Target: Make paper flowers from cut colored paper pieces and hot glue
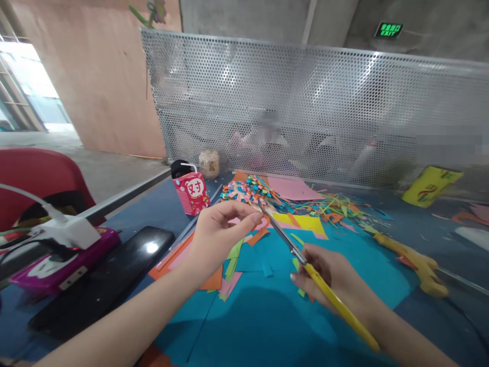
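Observation:
My left hand (225,229) is closed in a pinch on a small curled orange paper strip (265,223), most of it hidden by the fingertips. My right hand (332,275) is closed on scissors (338,308) with yellow handles, gripped near the pivot. Their blades look nearly together and point up and left, the tips close beside the orange strip. Under both hands lies a large blue paper sheet (282,316). Green, pink, orange and yellow paper scraps (235,260) are strewn on it. Behind the left fingers sits a heap of small multicoloured paper pieces (250,189).
A pink drink carton (191,193), a jar (209,164), a black phone (114,275) and a purple power strip (69,260) stand at left. To the right lie a yellow glue gun (416,260) and a yellow can (431,187). A perforated metal screen (305,107) bounds the back.

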`<action>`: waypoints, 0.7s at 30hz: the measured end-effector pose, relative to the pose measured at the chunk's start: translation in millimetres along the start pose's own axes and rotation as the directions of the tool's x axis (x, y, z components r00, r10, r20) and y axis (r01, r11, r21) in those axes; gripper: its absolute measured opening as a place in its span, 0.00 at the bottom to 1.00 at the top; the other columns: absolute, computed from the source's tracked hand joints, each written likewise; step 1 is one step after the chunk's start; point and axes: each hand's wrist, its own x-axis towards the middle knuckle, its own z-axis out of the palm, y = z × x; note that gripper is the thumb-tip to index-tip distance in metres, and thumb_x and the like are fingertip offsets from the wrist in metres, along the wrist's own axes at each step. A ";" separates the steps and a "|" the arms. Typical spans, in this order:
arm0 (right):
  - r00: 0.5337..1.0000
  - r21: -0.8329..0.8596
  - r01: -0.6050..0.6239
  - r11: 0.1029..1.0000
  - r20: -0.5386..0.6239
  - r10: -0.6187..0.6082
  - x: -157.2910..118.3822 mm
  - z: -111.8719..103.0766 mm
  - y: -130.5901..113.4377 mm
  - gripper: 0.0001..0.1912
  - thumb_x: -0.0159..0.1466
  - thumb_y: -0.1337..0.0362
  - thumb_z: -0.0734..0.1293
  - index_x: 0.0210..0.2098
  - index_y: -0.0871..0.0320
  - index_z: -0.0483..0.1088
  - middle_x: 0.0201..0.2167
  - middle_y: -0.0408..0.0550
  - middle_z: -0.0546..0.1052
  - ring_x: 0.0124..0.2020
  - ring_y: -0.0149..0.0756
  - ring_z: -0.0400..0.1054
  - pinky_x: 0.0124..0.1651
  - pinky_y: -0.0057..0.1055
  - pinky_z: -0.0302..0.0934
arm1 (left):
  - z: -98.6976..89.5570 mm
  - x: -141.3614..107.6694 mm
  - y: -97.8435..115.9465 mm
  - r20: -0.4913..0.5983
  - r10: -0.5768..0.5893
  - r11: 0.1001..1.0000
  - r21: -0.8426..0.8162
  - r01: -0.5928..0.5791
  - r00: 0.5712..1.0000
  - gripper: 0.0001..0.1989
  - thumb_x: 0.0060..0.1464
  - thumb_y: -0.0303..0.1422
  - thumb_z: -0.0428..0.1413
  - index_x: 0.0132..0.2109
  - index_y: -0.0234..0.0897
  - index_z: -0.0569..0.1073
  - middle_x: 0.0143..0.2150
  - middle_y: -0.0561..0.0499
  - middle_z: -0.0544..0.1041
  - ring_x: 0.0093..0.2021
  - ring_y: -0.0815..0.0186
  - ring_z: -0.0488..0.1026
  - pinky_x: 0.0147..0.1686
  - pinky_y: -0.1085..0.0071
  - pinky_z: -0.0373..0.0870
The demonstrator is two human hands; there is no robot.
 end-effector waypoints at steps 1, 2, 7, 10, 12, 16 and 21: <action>1.000 0.003 0.004 1.000 -0.008 -0.004 0.5 0.0 -0.2 0.16 0.54 0.55 0.64 0.23 0.56 0.53 0.16 0.37 0.63 0.17 0.27 0.60 0.18 0.24 0.50 | -0.5 1.0 -0.6 0.004 0.006 1.000 0.016 -0.006 1.000 0.05 0.44 0.32 0.59 0.27 0.35 0.74 0.25 0.54 0.75 0.21 0.76 0.66 0.18 0.80 0.60; 1.000 0.007 0.008 1.000 -0.019 -0.008 1.2 0.3 -0.1 0.16 0.54 0.55 0.64 0.22 0.55 0.53 0.16 0.37 0.63 0.16 0.27 0.60 0.18 0.25 0.51 | -1.0 1.8 -1.4 0.007 0.011 0.999 0.031 -0.011 1.000 0.05 0.45 0.33 0.59 0.27 0.35 0.74 0.25 0.53 0.75 0.21 0.75 0.66 0.18 0.80 0.60; 0.991 0.101 -0.042 0.994 -0.125 0.055 6.0 5.5 -0.1 0.16 0.53 0.53 0.64 0.22 0.55 0.54 0.14 0.35 0.61 0.11 0.25 0.56 0.12 0.24 0.51 | 0.1 3.9 -6.8 0.109 -0.041 0.998 0.056 0.035 0.993 0.07 0.45 0.33 0.58 0.27 0.34 0.73 0.24 0.54 0.74 0.22 0.75 0.66 0.20 0.80 0.61; 0.985 0.237 -0.091 0.967 -0.120 0.122 9.0 7.2 -1.7 0.15 0.52 0.55 0.65 0.25 0.56 0.56 0.16 0.34 0.63 0.09 0.22 0.54 0.10 0.22 0.52 | 4.1 2.5 -12.4 0.307 -0.101 0.993 0.095 0.075 0.946 0.07 0.46 0.33 0.58 0.26 0.33 0.73 0.23 0.53 0.74 0.24 0.73 0.67 0.23 0.79 0.62; 0.987 0.316 -0.092 0.944 -0.097 0.129 10.7 7.0 -3.0 0.14 0.50 0.57 0.67 0.28 0.56 0.58 0.20 0.36 0.66 0.09 0.22 0.57 0.09 0.22 0.54 | 7.3 0.4 -16.7 0.426 -0.152 0.987 0.117 0.112 0.892 0.07 0.45 0.33 0.58 0.26 0.33 0.74 0.24 0.52 0.74 0.25 0.72 0.68 0.24 0.78 0.63; 0.987 0.369 -0.098 0.924 -0.079 0.136 11.4 6.0 -6.1 0.17 0.46 0.59 0.68 0.30 0.56 0.58 0.23 0.38 0.69 0.10 0.23 0.58 0.08 0.23 0.55 | 12.1 -3.6 -22.6 0.527 -0.195 0.980 0.125 0.152 0.827 0.06 0.45 0.33 0.58 0.29 0.33 0.74 0.25 0.52 0.75 0.26 0.71 0.70 0.25 0.77 0.64; 0.991 0.370 -0.072 0.926 -0.075 0.107 8.2 7.2 -9.3 0.13 0.48 0.61 0.67 0.28 0.57 0.59 0.22 0.38 0.69 0.12 0.23 0.58 0.12 0.22 0.55 | 13.7 -5.2 -27.0 0.577 -0.188 0.981 0.152 0.121 0.795 0.04 0.45 0.31 0.58 0.29 0.33 0.73 0.26 0.52 0.75 0.27 0.71 0.70 0.28 0.77 0.66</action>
